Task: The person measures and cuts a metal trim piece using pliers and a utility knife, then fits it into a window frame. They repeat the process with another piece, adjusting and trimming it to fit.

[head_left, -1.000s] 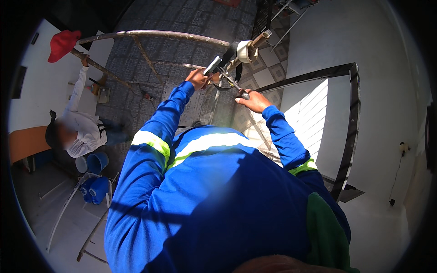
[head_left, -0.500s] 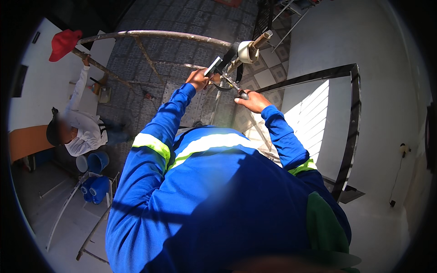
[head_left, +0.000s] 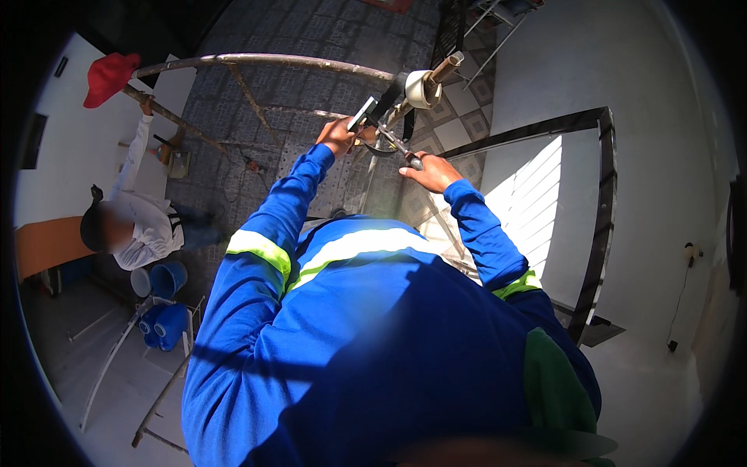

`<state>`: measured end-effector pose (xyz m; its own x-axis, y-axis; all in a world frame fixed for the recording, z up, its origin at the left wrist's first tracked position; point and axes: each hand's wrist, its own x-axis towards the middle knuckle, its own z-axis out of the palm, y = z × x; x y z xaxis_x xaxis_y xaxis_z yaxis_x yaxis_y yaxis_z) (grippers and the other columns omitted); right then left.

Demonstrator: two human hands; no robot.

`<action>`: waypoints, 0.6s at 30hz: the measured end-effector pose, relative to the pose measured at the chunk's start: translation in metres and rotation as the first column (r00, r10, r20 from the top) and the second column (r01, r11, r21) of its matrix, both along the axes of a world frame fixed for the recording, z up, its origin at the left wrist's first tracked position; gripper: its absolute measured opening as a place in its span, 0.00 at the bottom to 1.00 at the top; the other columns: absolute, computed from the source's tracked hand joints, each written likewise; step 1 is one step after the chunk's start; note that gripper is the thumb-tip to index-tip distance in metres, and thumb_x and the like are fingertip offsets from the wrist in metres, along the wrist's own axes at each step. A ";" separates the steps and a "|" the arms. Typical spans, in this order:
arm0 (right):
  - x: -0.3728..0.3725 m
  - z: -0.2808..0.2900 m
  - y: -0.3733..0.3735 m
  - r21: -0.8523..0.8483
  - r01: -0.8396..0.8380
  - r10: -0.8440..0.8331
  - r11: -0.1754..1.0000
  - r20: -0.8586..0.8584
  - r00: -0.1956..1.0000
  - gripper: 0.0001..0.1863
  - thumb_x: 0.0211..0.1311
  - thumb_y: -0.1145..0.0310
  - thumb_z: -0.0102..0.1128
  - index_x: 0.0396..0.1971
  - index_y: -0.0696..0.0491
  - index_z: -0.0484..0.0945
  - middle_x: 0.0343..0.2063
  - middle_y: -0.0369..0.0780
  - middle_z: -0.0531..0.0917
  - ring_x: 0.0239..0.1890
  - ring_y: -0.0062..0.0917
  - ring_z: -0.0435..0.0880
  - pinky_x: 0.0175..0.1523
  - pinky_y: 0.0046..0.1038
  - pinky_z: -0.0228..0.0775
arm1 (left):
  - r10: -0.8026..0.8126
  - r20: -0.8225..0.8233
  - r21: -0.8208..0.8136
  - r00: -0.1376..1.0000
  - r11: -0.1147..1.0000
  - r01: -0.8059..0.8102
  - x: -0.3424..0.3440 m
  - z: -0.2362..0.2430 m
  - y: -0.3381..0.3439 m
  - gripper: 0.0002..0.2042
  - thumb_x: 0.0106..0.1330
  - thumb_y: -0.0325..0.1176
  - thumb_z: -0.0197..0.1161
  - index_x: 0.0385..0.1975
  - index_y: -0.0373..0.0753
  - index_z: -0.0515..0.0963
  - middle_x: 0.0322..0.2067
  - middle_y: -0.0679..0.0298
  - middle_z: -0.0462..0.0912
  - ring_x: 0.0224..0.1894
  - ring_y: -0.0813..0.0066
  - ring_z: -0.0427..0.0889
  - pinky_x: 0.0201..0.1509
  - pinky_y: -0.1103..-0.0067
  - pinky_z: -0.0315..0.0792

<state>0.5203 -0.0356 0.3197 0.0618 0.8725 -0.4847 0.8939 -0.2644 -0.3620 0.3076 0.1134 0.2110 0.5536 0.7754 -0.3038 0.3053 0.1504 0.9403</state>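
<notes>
My left hand (head_left: 337,137) is closed round a pale flat metal piece (head_left: 359,115), beside an upright scaffold tube (head_left: 444,70). My right hand (head_left: 432,173) grips the rear of a metal hand tool (head_left: 395,141), whose front reaches toward the left hand's piece; the exact contact is unclear. A black strap (head_left: 397,87) loops down around both items, partly hidden by them. Just above, a cream rolled band (head_left: 422,89) encircles the tube.
A rusty scaffold rail (head_left: 307,61) carries a red cap (head_left: 110,78). At left, another person (head_left: 152,229) in white grips a lower bar, near blue buckets (head_left: 167,276) and metal frames (head_left: 117,358). A dark-edged opening (head_left: 603,194) lies right, patterned paving (head_left: 303,93) below.
My hands and the items they hold stay almost in the same place. The other person's head has shifted very slightly.
</notes>
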 end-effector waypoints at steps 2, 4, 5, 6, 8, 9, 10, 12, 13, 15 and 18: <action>-0.001 -0.002 0.000 -0.005 0.018 -0.018 1.000 -0.002 1.000 0.33 0.61 0.42 0.61 0.54 0.55 0.77 0.48 0.52 0.83 0.53 0.47 0.81 0.56 0.41 0.72 | -0.004 0.000 0.005 1.000 1.000 0.004 -0.001 0.002 0.000 0.07 0.72 0.31 0.55 0.40 0.36 0.77 0.17 0.67 0.72 0.17 0.78 0.72 0.21 0.76 0.69; -0.004 -0.001 0.000 -0.004 0.042 -0.042 0.999 0.008 0.999 0.32 0.59 0.43 0.64 0.54 0.54 0.77 0.46 0.53 0.84 0.52 0.47 0.82 0.56 0.40 0.72 | -0.009 -0.038 0.043 0.999 0.999 0.010 -0.002 0.005 -0.001 0.07 0.72 0.32 0.56 0.40 0.36 0.78 0.17 0.67 0.73 0.17 0.78 0.73 0.21 0.76 0.70; -0.006 -0.001 -0.001 -0.001 0.054 -0.054 0.999 0.020 0.998 0.32 0.59 0.44 0.64 0.54 0.54 0.77 0.45 0.53 0.84 0.51 0.48 0.82 0.55 0.41 0.72 | -0.009 -0.060 0.072 0.998 0.997 0.013 -0.003 0.006 -0.002 0.07 0.72 0.32 0.56 0.41 0.36 0.78 0.17 0.66 0.73 0.17 0.78 0.73 0.21 0.75 0.70; -0.008 0.001 -0.002 -0.008 0.072 -0.071 0.997 0.029 0.997 0.31 0.59 0.45 0.65 0.53 0.54 0.77 0.44 0.52 0.84 0.50 0.48 0.82 0.55 0.41 0.73 | -0.006 -0.065 0.071 0.998 0.997 0.010 -0.003 0.007 -0.003 0.07 0.72 0.32 0.56 0.42 0.36 0.78 0.17 0.66 0.74 0.17 0.78 0.74 0.22 0.75 0.70; -0.012 0.004 -0.005 0.048 -0.019 0.016 0.999 0.064 0.998 0.29 0.58 0.48 0.66 0.52 0.54 0.78 0.43 0.53 0.85 0.48 0.48 0.83 0.54 0.42 0.74 | 0.004 -0.084 0.082 0.996 0.997 0.003 -0.003 0.008 -0.005 0.08 0.73 0.33 0.56 0.43 0.37 0.78 0.17 0.66 0.74 0.18 0.78 0.74 0.22 0.75 0.70; -0.013 0.005 -0.006 0.070 -0.064 0.058 0.995 0.081 0.995 0.28 0.58 0.49 0.66 0.52 0.54 0.78 0.42 0.53 0.85 0.48 0.48 0.83 0.53 0.42 0.74 | 0.006 -0.097 0.099 0.995 0.995 0.003 -0.003 0.009 -0.006 0.08 0.73 0.33 0.56 0.44 0.38 0.79 0.17 0.66 0.75 0.18 0.78 0.75 0.22 0.75 0.70; -0.014 0.005 -0.007 0.081 -0.048 0.041 0.996 0.087 0.995 0.27 0.58 0.51 0.66 0.51 0.54 0.78 0.42 0.53 0.85 0.47 0.48 0.84 0.53 0.43 0.75 | 0.004 -0.116 0.112 0.993 0.994 0.009 -0.003 0.009 -0.007 0.09 0.73 0.33 0.56 0.45 0.38 0.79 0.17 0.66 0.75 0.18 0.78 0.75 0.22 0.75 0.71; -0.016 0.000 -0.008 0.116 -0.006 -0.004 0.993 0.088 0.996 0.25 0.58 0.53 0.67 0.50 0.53 0.78 0.40 0.53 0.85 0.46 0.49 0.84 0.51 0.43 0.75 | 0.013 -0.131 0.115 0.991 0.993 0.002 -0.003 0.009 -0.008 0.10 0.72 0.33 0.56 0.47 0.39 0.79 0.17 0.66 0.75 0.18 0.77 0.75 0.23 0.75 0.71; -0.016 -0.004 -0.009 0.128 -0.006 -0.007 0.992 0.102 0.995 0.23 0.58 0.54 0.66 0.49 0.51 0.78 0.40 0.53 0.85 0.45 0.49 0.84 0.51 0.43 0.76 | 0.024 -0.125 0.106 0.992 0.994 -0.010 -0.003 0.008 -0.008 0.10 0.72 0.33 0.57 0.48 0.39 0.79 0.17 0.66 0.75 0.18 0.77 0.75 0.23 0.75 0.71; -0.016 -0.017 -0.011 0.180 0.015 -0.035 0.984 0.110 0.993 0.21 0.58 0.55 0.66 0.48 0.49 0.78 0.39 0.52 0.85 0.44 0.49 0.84 0.49 0.44 0.76 | 0.030 -0.127 0.090 0.991 0.996 -0.019 -0.003 0.007 -0.008 0.10 0.72 0.33 0.57 0.48 0.39 0.80 0.18 0.66 0.76 0.18 0.77 0.76 0.23 0.75 0.71; -0.012 -0.039 -0.015 0.237 0.031 -0.050 0.971 0.073 0.996 0.18 0.59 0.56 0.65 0.47 0.46 0.78 0.38 0.51 0.86 0.42 0.49 0.84 0.48 0.44 0.76 | 0.022 -0.142 0.088 0.990 0.996 -0.009 -0.005 0.005 -0.008 0.11 0.71 0.33 0.58 0.48 0.40 0.80 0.20 0.64 0.79 0.19 0.76 0.79 0.24 0.74 0.73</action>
<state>0.5080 -0.0504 0.2811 0.1289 0.9575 -0.2581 0.9120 -0.2166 -0.3482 0.3027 0.1057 0.2158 0.4971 0.8106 -0.3096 0.4352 0.0757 0.8971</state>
